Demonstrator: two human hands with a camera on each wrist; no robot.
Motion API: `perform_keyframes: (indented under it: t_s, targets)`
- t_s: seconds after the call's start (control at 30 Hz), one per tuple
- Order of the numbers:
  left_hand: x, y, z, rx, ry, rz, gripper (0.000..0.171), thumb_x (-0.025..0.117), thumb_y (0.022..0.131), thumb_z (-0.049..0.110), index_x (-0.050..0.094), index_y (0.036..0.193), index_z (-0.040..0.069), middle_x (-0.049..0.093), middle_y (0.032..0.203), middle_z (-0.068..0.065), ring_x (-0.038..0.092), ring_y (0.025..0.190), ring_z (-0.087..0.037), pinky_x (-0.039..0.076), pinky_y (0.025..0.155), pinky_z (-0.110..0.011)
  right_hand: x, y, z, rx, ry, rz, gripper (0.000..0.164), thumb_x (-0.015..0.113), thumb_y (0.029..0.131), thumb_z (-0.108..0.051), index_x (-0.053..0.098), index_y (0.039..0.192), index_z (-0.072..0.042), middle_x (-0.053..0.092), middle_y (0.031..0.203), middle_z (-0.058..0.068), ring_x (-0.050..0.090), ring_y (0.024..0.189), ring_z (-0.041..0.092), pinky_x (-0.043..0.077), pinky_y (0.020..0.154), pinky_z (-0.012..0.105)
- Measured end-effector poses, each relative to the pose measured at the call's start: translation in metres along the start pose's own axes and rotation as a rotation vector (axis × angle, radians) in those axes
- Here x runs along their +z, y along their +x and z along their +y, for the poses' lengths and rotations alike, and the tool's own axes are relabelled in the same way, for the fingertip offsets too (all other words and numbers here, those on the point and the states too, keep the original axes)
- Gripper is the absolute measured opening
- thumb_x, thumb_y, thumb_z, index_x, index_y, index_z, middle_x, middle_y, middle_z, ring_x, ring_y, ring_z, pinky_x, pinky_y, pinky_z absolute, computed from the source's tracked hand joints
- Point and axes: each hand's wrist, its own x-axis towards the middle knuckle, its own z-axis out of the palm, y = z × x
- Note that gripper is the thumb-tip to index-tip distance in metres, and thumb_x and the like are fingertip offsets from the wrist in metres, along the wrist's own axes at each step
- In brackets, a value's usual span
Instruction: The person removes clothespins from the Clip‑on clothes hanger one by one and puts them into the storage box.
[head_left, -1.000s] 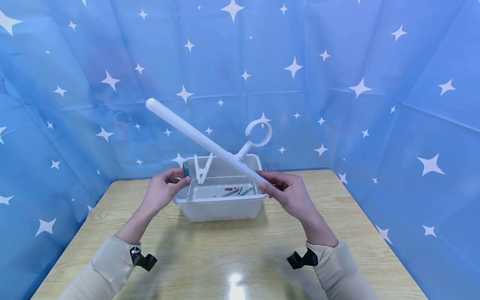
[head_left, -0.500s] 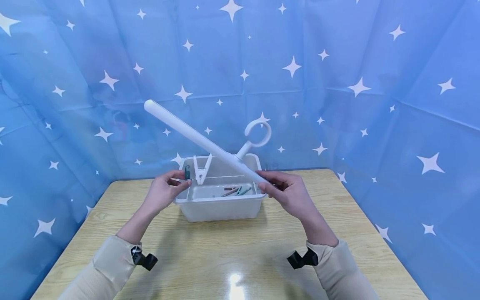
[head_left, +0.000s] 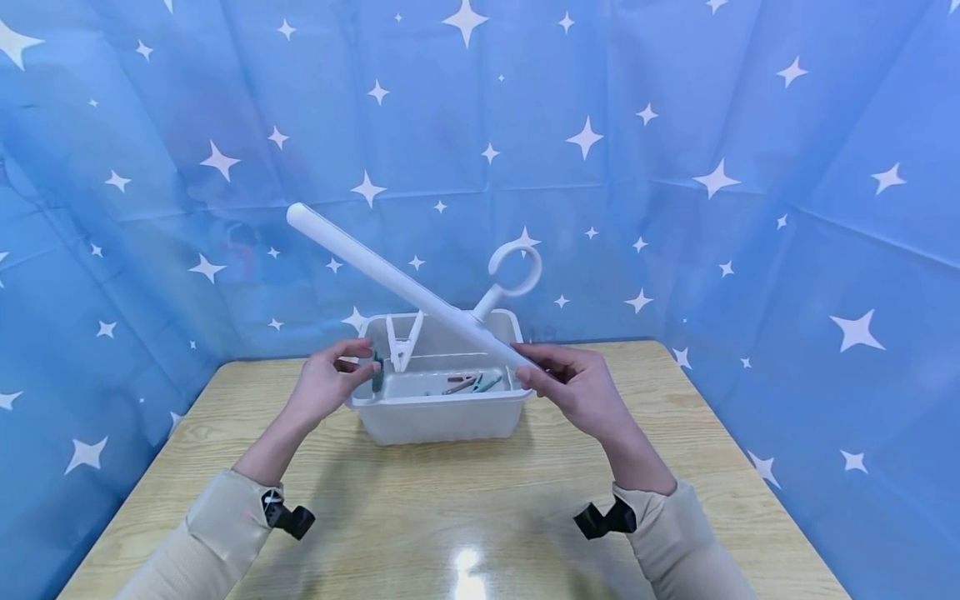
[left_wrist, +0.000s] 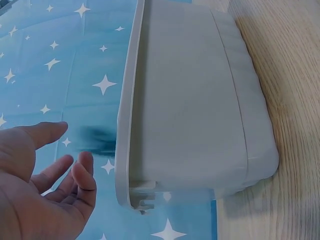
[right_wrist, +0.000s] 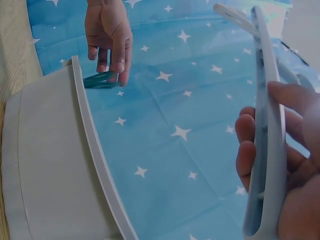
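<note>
My right hand [head_left: 573, 383] grips the lower right end of a white hanger [head_left: 390, 279] with a ring-shaped hook, tilted above the bin. A white clip [head_left: 402, 346] shows below the hanger's bar. At the left end of the white plastic bin [head_left: 442, 421], my left hand [head_left: 322, 387] has its thumb and fingers apart. A dark green clothespin [left_wrist: 97, 140], blurred in the left wrist view, is in mid-air just beyond those fingertips, level with the bin's rim. Inside the bin lie several clothespins [head_left: 480, 383], brownish and green.
The bin stands on a wood-grain table [head_left: 420, 500], near its back edge. A blue curtain [head_left: 675, 208] with white stars hangs behind and on both sides. Each wrist wears a black camera [head_left: 292, 521].
My left hand has let go of the green clothespin, which has dropped downward from the fingertips into the bin's left end. The right hand and the hanger have barely moved.
</note>
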Motion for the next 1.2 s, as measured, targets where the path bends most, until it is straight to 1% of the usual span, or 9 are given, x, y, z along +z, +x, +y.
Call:
perform_keyframes:
  t_s: [0.13, 0.3, 0.47, 0.53, 0.77, 0.87, 1.0, 1.13, 1.2]
  targets:
    - [-0.001, 0.0, -0.002, 0.027, -0.008, 0.015, 0.058, 0.07, 0.094, 0.033, 0.051, 0.146, 0.016, 0.063, 0.134, -0.013, 0.065, 0.113, -0.033, 0.055, 0.076, -0.031, 0.0, 0.0, -0.001, 0.01, -0.011, 0.002, 0.03, 0.07, 0.094, -0.016, 0.072, 0.124, -0.014, 0.071, 0.082, -0.004, 0.058, 0.065, 0.017, 0.044, 0.054, 0.025]
    - [-0.005, -0.004, 0.001, 0.018, -0.037, 0.016, 0.057, 0.069, 0.095, 0.035, 0.05, 0.146, 0.018, 0.063, 0.134, -0.011, 0.063, 0.114, -0.031, 0.054, 0.079, -0.033, 0.001, 0.001, -0.002, 0.02, -0.021, 0.004, 0.03, 0.07, 0.094, -0.017, 0.072, 0.124, -0.015, 0.071, 0.083, -0.003, 0.059, 0.066, 0.021, 0.045, 0.055, 0.026]
    - [-0.009, -0.009, 0.007, 0.026, -0.114, 0.014, 0.055, 0.068, 0.095, 0.037, 0.052, 0.144, 0.018, 0.064, 0.131, -0.012, 0.063, 0.112, -0.029, 0.052, 0.077, -0.031, 0.003, 0.002, -0.003, 0.023, -0.009, 0.005, 0.03, 0.071, 0.094, -0.015, 0.072, 0.123, -0.013, 0.071, 0.084, -0.004, 0.06, 0.067, 0.019, 0.046, 0.056, 0.026]
    - [-0.011, -0.011, 0.01, 0.033, -0.154, 0.012, 0.053, 0.068, 0.096, 0.036, 0.053, 0.143, 0.017, 0.064, 0.13, -0.013, 0.063, 0.108, -0.027, 0.053, 0.076, -0.029, 0.004, 0.002, -0.003, 0.022, -0.002, 0.005, 0.03, 0.071, 0.093, -0.015, 0.072, 0.123, -0.012, 0.071, 0.083, -0.004, 0.06, 0.068, 0.013, 0.046, 0.056, 0.025]
    - [-0.016, -0.017, 0.017, 0.045, -0.299, -0.011, 0.049, 0.066, 0.098, 0.03, 0.054, 0.142, 0.013, 0.062, 0.127, -0.016, 0.063, 0.093, -0.009, 0.052, 0.071, -0.023, 0.006, 0.003, -0.004, 0.018, -0.009, 0.003, 0.029, 0.071, 0.093, -0.015, 0.072, 0.123, -0.011, 0.071, 0.084, -0.005, 0.06, 0.067, 0.012, 0.045, 0.055, 0.025]
    - [-0.017, -0.02, 0.021, 0.041, -0.35, -0.017, 0.05, 0.066, 0.097, 0.033, 0.055, 0.142, 0.013, 0.063, 0.124, -0.009, 0.062, 0.093, -0.007, 0.053, 0.073, -0.024, 0.006, 0.003, -0.004, 0.02, -0.016, 0.004, 0.029, 0.07, 0.094, -0.015, 0.072, 0.123, -0.01, 0.071, 0.084, -0.005, 0.06, 0.068, 0.012, 0.045, 0.055, 0.025]
    - [-0.02, -0.024, 0.026, 0.04, -0.429, -0.052, 0.052, 0.063, 0.098, 0.038, 0.053, 0.143, 0.013, 0.064, 0.121, 0.004, 0.062, 0.101, -0.01, 0.055, 0.078, -0.026, 0.005, 0.003, -0.004, 0.019, -0.021, -0.001, 0.03, 0.07, 0.094, -0.016, 0.071, 0.124, -0.009, 0.071, 0.085, -0.006, 0.06, 0.069, 0.011, 0.047, 0.057, 0.024]
    - [-0.021, -0.027, 0.033, 0.035, -0.501, -0.093, 0.054, 0.059, 0.1, 0.042, 0.051, 0.144, 0.013, 0.064, 0.123, 0.006, 0.062, 0.108, -0.018, 0.056, 0.083, -0.027, 0.005, 0.004, -0.005, 0.02, -0.012, -0.003, 0.03, 0.07, 0.094, -0.016, 0.072, 0.124, -0.009, 0.071, 0.086, -0.005, 0.06, 0.069, 0.012, 0.047, 0.057, 0.024]
    - [-0.022, -0.028, 0.036, 0.031, -0.525, -0.103, 0.054, 0.058, 0.1, 0.043, 0.05, 0.144, 0.013, 0.064, 0.123, 0.006, 0.062, 0.108, -0.018, 0.055, 0.084, -0.026, 0.006, 0.004, -0.005, 0.018, -0.008, -0.002, 0.03, 0.07, 0.094, -0.015, 0.072, 0.123, -0.009, 0.071, 0.086, -0.004, 0.06, 0.069, 0.013, 0.047, 0.057, 0.024]
